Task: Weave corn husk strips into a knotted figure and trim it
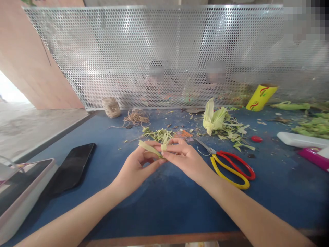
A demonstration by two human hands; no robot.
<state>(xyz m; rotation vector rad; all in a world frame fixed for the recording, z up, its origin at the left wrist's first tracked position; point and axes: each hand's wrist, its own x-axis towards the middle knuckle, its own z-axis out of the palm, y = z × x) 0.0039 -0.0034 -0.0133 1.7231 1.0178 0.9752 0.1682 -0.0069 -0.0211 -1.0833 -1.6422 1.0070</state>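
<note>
Leaf strip [149, 148] held over table [159, 212], L hand [135, 163] & R hand [183, 156] both pinching it btwn thumb & fingers; looks light, bendy, prob tears easily, so best gripped flat, nr the bend

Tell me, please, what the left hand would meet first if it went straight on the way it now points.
The left hand would probably meet the right hand first; they look close enough to touch, though depth is unclear.

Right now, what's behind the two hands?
Beyond the left hand and right hand, curled green scraps and orange scraps lie on the blue tabletop. Whatever the hands directly cover is hidden.
</note>
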